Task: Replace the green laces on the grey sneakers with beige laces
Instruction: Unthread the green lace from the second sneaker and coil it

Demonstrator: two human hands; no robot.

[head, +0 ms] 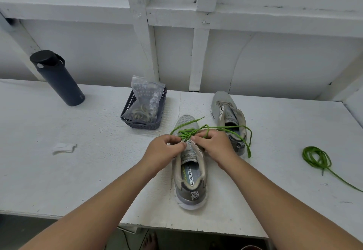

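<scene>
A grey sneaker (189,179) stands in front of me with its heel toward me, and a green lace (187,131) is still threaded through its upper eyelets. My left hand (164,151) pinches the lace at the left side of the tongue. My right hand (213,143) grips the lace on the right side; its loose end trails right over the second grey sneaker (227,110), which has no lace. Another green lace (316,158) lies coiled at the far right. Beige laces sit in a clear plastic bag (146,100) inside a dark basket (127,119).
A dark water bottle (59,78) stands at the back left of the white table (78,171). A crumpled white scrap (63,148) lies on the left. A white framed wall rises behind the table. The table's front edge runs below my forearms.
</scene>
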